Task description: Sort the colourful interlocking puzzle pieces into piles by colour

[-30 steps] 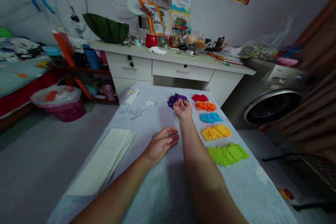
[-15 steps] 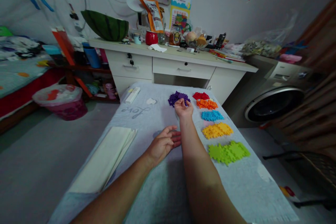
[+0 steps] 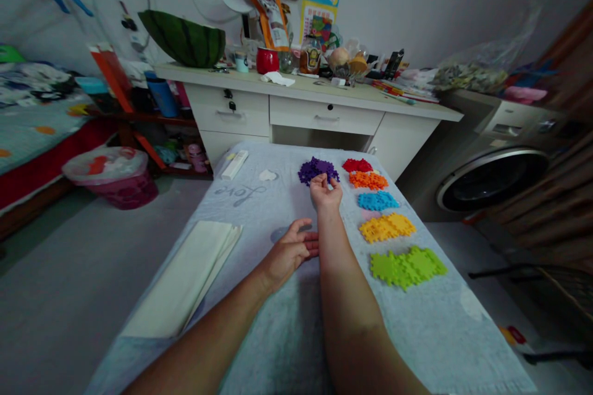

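Observation:
My right hand [image 3: 326, 191] is at the near edge of a pile of purple interlocking plastic pieces [image 3: 316, 168]. Its fingers are curled in a pinch, and what they hold, if anything, I cannot make out. Closer to me, my left hand [image 3: 293, 251] has its fingers stretched out beside my right forearm, with nothing in it. Along the right side lie sorted groups of similar pieces: red [image 3: 356, 165], orange [image 3: 368, 181], blue [image 3: 377, 200], yellow [image 3: 388, 227] and lime green [image 3: 408, 266].
A pale blue cloth [image 3: 273, 333] covers the table. On its left lie a folded cream cloth [image 3: 185, 278] and a white oblong object [image 3: 235, 165]. Behind stands a white desk [image 3: 319, 116] with a cut watermelon [image 3: 185, 40]; a washing machine [image 3: 491, 160] is at right.
The view has shifted slightly. Both hands stay in nearly the same places, the right at the purple pile and the left by the right forearm.

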Demonstrator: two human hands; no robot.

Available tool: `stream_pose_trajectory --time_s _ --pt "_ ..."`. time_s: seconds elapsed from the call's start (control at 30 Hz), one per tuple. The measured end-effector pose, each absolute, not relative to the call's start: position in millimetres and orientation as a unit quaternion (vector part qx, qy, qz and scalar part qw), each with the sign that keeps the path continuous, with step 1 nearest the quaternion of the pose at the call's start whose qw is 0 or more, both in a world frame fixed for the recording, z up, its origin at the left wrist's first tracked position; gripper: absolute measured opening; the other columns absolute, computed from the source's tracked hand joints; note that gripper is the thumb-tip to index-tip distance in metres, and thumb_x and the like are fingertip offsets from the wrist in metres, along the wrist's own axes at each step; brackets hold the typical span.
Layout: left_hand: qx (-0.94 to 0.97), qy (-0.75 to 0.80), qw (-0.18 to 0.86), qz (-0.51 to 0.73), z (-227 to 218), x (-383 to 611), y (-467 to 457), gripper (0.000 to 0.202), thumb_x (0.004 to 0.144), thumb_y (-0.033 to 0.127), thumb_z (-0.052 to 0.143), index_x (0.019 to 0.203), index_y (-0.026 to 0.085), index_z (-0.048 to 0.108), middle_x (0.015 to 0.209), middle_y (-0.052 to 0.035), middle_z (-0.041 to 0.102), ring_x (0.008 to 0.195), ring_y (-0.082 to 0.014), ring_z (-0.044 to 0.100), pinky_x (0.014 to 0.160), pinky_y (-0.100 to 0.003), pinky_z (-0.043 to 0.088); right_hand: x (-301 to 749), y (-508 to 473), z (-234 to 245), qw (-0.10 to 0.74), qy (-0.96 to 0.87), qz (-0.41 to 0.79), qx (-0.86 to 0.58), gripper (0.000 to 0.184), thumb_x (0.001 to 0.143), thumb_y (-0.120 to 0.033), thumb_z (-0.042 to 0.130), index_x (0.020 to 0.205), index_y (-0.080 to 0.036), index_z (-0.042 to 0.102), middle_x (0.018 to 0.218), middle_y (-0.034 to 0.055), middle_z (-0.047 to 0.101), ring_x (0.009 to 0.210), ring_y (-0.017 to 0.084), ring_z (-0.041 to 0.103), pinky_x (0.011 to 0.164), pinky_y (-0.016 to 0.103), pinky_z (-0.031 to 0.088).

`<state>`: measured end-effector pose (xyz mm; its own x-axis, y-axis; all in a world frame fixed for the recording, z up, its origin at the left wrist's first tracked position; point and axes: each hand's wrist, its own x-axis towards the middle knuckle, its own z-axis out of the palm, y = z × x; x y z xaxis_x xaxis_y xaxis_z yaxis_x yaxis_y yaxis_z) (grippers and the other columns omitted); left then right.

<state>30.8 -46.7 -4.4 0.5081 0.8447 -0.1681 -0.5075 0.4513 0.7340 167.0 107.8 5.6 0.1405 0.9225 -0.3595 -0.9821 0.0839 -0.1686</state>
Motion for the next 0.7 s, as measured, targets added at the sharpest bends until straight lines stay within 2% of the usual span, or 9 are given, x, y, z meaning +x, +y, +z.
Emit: stream_pose_trajectory --time_s 0.13,0.23,0.37,0.43,0.63,0.7 --pt "0.33 0.259 0.821 0.387 -3.3 29.3 -47.4 0.074 0.053 0.004 0.053 0.123 0.023 0.042 0.092 -0.0043 0.066 0.088 -0.0199 0.066 0.086 -0.037 0.045 171.4 107.1 7.9 0.745 0.017 0.637 -0.199 0.013 0.086 -0.017 0.04 0.077 -0.021 0.049 0.066 -0.0007 0.053 0.057 0.012 0.053 0.047 0.025 0.046" --pt "0.339 0.264 0.816 0.386 -3.2 32.1 -49.4 0.073 0.054 0.004 0.052 0.123 0.023 0.043 0.09 -0.0028 0.065 0.083 -0.0173 0.064 0.082 -0.034 0.045 173.8 106.6 6.9 0.754 0.016 0.631 -0.184 0.013 0.084 -0.015 0.04 0.077 -0.02 0.049 0.065 -0.0008 0.053 0.057 0.011 0.052 0.048 0.024 0.046" --pt "0.329 0.298 0.783 0.435 -1.8 35.0 -50.7 0.074 0.051 0.001 0.053 0.12 0.024 0.046 0.104 -0.0028 0.063 0.098 -0.0158 0.062 0.09 -0.031 0.043 172.4 107.2 3.5 0.753 0.067 0.635 -0.157 0.017 0.086 -0.015 0.035 0.078 -0.02 0.05 0.067 0.0005 0.055 0.057 0.012 0.053 0.047 0.024 0.046" --pt "0.323 0.291 0.79 0.432 0.3 33.5 -50.9 0.077 0.051 0.001 0.053 0.123 0.026 0.043 0.105 -0.0028 0.063 0.099 -0.0168 0.063 0.093 -0.033 0.043 171.6 107.0 3.9 0.754 0.058 0.633 -0.164 0.017 0.086 -0.016 0.036 0.079 -0.02 0.05 0.067 0.0007 0.055 0.058 0.013 0.053 0.048 0.025 0.046" --pt "0.36 0.218 0.846 0.328 4.8 23.8 -53.8 0.075 0.062 0.007 0.056 0.131 0.026 0.034 0.092 -0.0032 0.066 0.072 -0.0166 0.065 0.074 -0.035 0.049 175.2 100.9 17.2 0.753 0.016 0.637 -0.166 0.017 0.089 -0.02 0.037 0.079 -0.02 0.051 0.067 -0.0001 0.055 0.056 0.011 0.053 0.048 0.024 0.044" --pt "0.37 0.212 0.841 0.332 3.6 21.6 -53.1 0.07 0.065 0.009 0.057 0.13 0.024 0.036 0.089 -0.0039 0.067 0.071 -0.016 0.064 0.072 -0.034 0.049 177.6 98.5 23.8 0.747 0.002 0.643 -0.168 0.017 0.088 -0.019 0.038 0.079 -0.019 0.052 0.066 -0.0002 0.055 0.055 0.011 0.053 0.049 0.023 0.044"
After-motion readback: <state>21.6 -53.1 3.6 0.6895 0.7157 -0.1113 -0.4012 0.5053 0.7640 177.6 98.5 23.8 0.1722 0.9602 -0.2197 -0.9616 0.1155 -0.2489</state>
